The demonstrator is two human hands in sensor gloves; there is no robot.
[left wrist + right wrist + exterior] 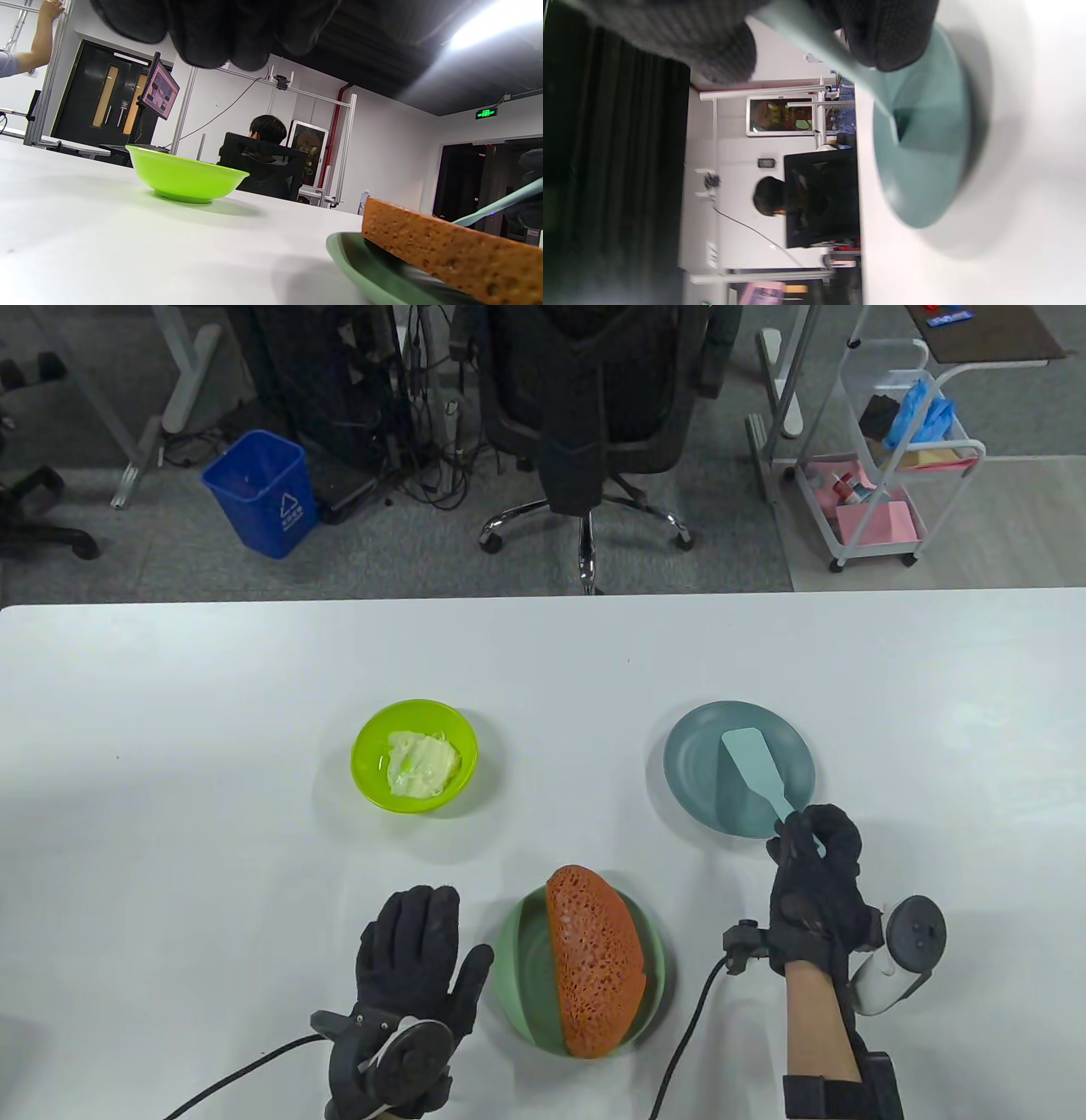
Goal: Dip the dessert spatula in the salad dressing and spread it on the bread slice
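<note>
A light teal dessert spatula (753,768) lies with its blade over a dark teal plate (691,746). My right hand (813,848) grips its handle at the plate's near edge; the handle shows between my fingers in the right wrist view (818,34). A lime green bowl (414,757) holds pale salad dressing (422,763). A brown bread slice (594,950) lies on a green plate (519,950) at the front. My left hand (416,946) rests flat on the table, fingers spread, left of that plate.
The white table (170,780) ends at its far edge, with a chair and a blue bin on the floor beyond. In the left wrist view the green bowl (182,178) stands ahead and the bread (449,254) is at the right.
</note>
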